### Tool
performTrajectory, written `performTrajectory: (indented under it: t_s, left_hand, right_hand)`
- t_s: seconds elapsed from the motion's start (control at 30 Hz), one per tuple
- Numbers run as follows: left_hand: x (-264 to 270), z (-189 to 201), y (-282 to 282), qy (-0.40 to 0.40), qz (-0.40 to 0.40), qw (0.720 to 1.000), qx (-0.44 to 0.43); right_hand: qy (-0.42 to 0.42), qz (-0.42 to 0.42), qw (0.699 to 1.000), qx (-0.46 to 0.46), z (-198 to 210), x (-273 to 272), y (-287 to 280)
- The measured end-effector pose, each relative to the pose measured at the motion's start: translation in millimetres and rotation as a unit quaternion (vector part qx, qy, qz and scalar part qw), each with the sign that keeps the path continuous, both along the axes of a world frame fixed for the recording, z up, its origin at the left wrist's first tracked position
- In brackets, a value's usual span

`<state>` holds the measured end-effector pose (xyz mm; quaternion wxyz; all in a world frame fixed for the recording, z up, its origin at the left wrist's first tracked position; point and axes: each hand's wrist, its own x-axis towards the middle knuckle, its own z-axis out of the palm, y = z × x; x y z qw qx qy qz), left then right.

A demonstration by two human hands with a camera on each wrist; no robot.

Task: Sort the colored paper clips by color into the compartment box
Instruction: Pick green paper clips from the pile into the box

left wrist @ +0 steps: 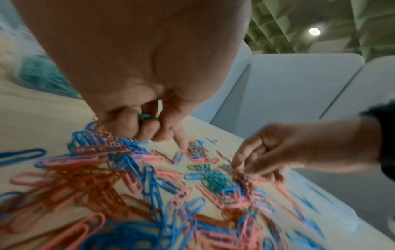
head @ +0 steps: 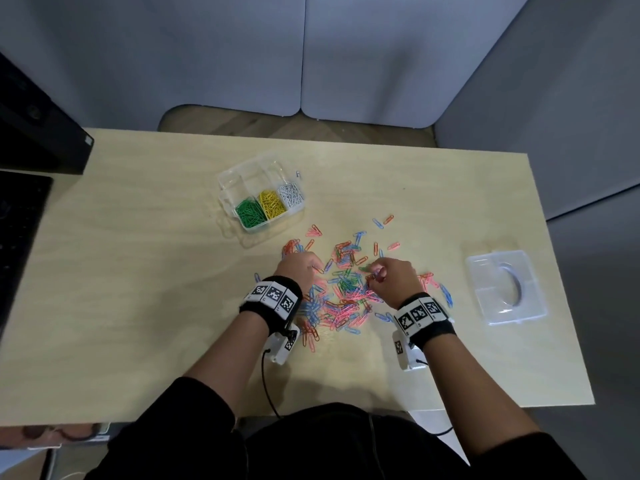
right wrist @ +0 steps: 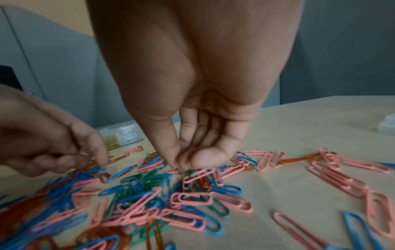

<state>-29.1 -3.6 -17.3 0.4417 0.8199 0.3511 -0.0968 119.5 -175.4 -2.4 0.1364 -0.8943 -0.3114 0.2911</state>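
A loose pile of blue, pink, orange and green paper clips [head: 341,292] lies mid-table. Behind it to the left stands the clear compartment box [head: 229,179], with green clips [head: 250,212], yellow clips [head: 272,203] and white clips [head: 292,194] in its front row. My left hand [head: 316,268] sits at the pile's left edge; its curled fingers hold green clips [left wrist: 145,116] in the palm while the index fingertip [left wrist: 181,144] touches the table. My right hand [head: 374,273] pinches a clip at the top of the pile [right wrist: 178,167] between thumb and fingertips; that clip's colour is unclear.
The box's clear lid [head: 485,271] lies flat near the table's right edge. Dark equipment [head: 20,237] covers the far left of the table. Grey partition panels [head: 381,64] stand behind. Stray clips [head: 382,221] are scattered beyond the pile.
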Motion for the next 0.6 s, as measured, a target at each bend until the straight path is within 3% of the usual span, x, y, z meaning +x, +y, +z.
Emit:
performTrajectory:
  t_s: [0.27,0.43,0.6]
  left_hand:
    - [21.8,-16.0,-23.6,-0.012,-0.071,0.987,0.143]
    - [30.4,-18.9,-24.2,-0.006,-0.037,0.994,0.107]
    - [30.3,-14.2,-23.7,0.036,-0.061,0.994,0.088]
  right_hand:
    - [-0.046,0.034,0.998,-0.033,-8.0,-2.2,3.5]
    - [-0.054,0.058,0.995,0.064,-23.0,-10.0,1.1]
    - [-0.071,0.109,0.989,0.07,-32.6,-18.9,13.6]
